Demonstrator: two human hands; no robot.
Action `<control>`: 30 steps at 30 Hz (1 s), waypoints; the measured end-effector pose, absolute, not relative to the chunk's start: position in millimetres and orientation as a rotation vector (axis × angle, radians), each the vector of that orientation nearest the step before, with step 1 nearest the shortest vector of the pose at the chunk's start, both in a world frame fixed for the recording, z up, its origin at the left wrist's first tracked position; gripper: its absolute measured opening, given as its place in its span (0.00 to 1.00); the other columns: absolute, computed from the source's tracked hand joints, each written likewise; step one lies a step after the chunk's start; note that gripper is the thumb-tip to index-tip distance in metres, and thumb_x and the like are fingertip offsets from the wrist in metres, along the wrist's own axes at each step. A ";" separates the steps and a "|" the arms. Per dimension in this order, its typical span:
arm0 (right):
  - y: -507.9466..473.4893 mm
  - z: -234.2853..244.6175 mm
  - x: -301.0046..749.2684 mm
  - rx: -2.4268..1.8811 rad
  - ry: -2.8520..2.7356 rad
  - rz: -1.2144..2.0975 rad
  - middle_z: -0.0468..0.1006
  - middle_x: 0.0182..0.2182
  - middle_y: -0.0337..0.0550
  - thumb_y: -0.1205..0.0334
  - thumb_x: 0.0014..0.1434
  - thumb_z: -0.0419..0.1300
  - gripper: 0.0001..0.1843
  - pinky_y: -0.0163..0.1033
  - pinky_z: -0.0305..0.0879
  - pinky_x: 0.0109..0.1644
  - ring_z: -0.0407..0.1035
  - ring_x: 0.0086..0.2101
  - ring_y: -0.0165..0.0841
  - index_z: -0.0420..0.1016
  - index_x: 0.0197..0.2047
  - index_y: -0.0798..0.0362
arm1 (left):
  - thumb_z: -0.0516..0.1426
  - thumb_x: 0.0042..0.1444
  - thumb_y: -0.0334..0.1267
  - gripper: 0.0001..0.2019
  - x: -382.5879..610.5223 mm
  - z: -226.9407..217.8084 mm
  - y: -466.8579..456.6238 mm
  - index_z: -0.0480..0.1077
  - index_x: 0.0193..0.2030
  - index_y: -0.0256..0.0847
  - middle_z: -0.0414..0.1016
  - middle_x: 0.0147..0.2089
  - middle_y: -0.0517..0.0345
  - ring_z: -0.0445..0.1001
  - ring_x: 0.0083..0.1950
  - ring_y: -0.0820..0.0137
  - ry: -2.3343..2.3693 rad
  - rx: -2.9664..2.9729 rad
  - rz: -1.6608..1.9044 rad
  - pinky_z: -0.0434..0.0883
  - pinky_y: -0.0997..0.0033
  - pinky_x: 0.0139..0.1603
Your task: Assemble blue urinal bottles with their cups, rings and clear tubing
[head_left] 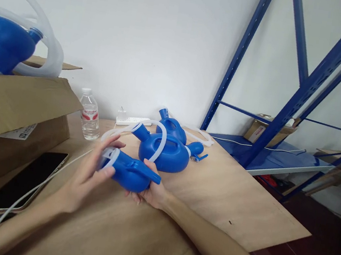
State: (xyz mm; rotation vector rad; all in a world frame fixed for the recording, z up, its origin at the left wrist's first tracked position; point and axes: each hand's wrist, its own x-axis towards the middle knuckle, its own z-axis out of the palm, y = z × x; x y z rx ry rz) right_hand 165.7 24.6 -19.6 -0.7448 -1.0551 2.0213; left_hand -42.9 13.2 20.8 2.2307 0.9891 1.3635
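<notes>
Both hands are on a blue plastic urinal mouthpiece (132, 173) with a flip lid and a whitish collar, held above the table. My left hand (90, 171) grips the collar end, with its thumb along the near side and its fingers over the top. My right hand (152, 189) is closed around the other end from below; some of its fingers are hidden behind the piece. Just behind stands a blue urinal bottle (172, 158) with a clear hose (165, 137) arching over it. A second blue urinal bottle (174, 130) is farther back.
An open cardboard box (21, 108) at left holds another blue bottle (4, 41) and hose. A black tablet (26, 180), a cable, a water bottle (89, 117) and a power strip (134, 121) lie about the wooden table (230, 201). Blue shelving (271, 122) stands right.
</notes>
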 end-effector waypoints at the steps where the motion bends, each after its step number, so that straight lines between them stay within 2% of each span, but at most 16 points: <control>1: 23.5 -19.6 164.8 -0.802 -1.049 1.981 0.78 0.23 0.45 0.34 0.70 0.35 0.39 0.30 0.52 0.14 0.65 0.14 0.30 0.73 0.50 0.58 | 0.55 0.67 0.49 0.32 -37.7 18.0 7.5 0.52 0.75 0.50 0.71 0.63 0.46 0.74 0.61 0.55 0.985 2.250 1.407 0.73 0.55 0.58; 3: 21.1 -19.3 163.1 -0.907 -1.030 1.882 0.75 0.20 0.41 0.34 0.69 0.42 0.34 0.28 0.46 0.13 0.67 0.15 0.29 0.72 0.46 0.55 | 0.59 0.64 0.44 0.40 -31.9 13.1 1.5 0.43 0.78 0.55 0.70 0.65 0.46 0.73 0.63 0.55 1.020 2.283 1.443 0.72 0.53 0.60; 5: 18.6 -19.3 161.4 -0.965 -1.013 1.798 0.74 0.20 0.39 0.35 0.68 0.48 0.28 0.27 0.46 0.13 0.70 0.18 0.30 0.72 0.44 0.53 | 0.58 0.65 0.42 0.40 -30.9 10.2 0.6 0.41 0.78 0.57 0.69 0.66 0.46 0.72 0.65 0.55 1.041 2.315 1.439 0.71 0.50 0.62; 10: 14.0 -24.0 157.6 -1.036 -0.967 1.679 0.76 0.26 0.38 0.38 0.65 0.53 0.24 0.32 0.66 0.21 0.73 0.21 0.32 0.72 0.43 0.51 | 0.53 0.69 0.39 0.34 -32.0 10.4 -3.9 0.44 0.78 0.59 0.57 0.76 0.51 0.61 0.74 0.54 0.960 2.371 1.347 0.62 0.47 0.71; 13: 13.4 -24.7 158.9 -1.089 -0.981 1.642 0.77 0.28 0.39 0.37 0.63 0.56 0.25 0.35 0.68 0.21 0.73 0.22 0.34 0.73 0.44 0.52 | 0.52 0.70 0.39 0.32 -29.8 10.7 -10.7 0.48 0.77 0.58 0.54 0.78 0.55 0.54 0.77 0.56 0.944 2.384 1.324 0.57 0.50 0.75; 17: 16.7 -17.4 167.2 -1.137 -1.036 1.658 0.79 0.30 0.40 0.39 0.65 0.54 0.24 0.34 0.67 0.21 0.72 0.21 0.32 0.74 0.49 0.50 | 0.52 0.70 0.41 0.29 -32.0 2.4 -8.7 0.53 0.75 0.60 0.56 0.77 0.56 0.54 0.77 0.56 0.936 2.278 1.293 0.56 0.50 0.75; 20: 21.0 -11.6 175.4 -1.176 -1.133 1.744 0.76 0.24 0.39 0.40 0.68 0.51 0.25 0.31 0.60 0.18 0.69 0.18 0.31 0.75 0.46 0.52 | 0.52 0.70 0.48 0.22 -37.0 -2.8 -1.2 0.66 0.69 0.57 0.65 0.70 0.54 0.63 0.72 0.54 0.883 2.106 1.198 0.62 0.51 0.71; 23: 24.8 -9.9 180.7 -1.164 -1.224 1.788 0.74 0.19 0.40 0.38 0.68 0.48 0.28 0.28 0.50 0.16 0.69 0.17 0.31 0.74 0.44 0.54 | 0.51 0.68 0.54 0.20 -37.6 0.6 3.7 0.78 0.55 0.51 0.76 0.58 0.52 0.72 0.62 0.55 0.878 1.948 1.181 0.70 0.55 0.64; 26: 27.6 -12.1 181.5 -1.116 -1.300 1.822 0.73 0.17 0.40 0.39 0.70 0.44 0.29 0.28 0.40 0.14 0.63 0.14 0.28 0.73 0.45 0.55 | 0.59 0.62 0.54 0.15 -33.1 8.0 4.9 0.81 0.43 0.48 0.80 0.50 0.54 0.77 0.54 0.58 1.017 1.813 1.221 0.74 0.61 0.55; 30: 28.9 -15.7 179.8 -1.044 -1.356 1.862 0.74 0.15 0.40 0.37 0.69 0.42 0.30 0.28 0.37 0.13 0.53 0.10 0.24 0.71 0.42 0.55 | 0.63 0.57 0.53 0.15 -29.2 14.0 5.4 0.78 0.36 0.44 0.83 0.45 0.52 0.79 0.48 0.60 1.072 1.674 1.268 0.76 0.66 0.45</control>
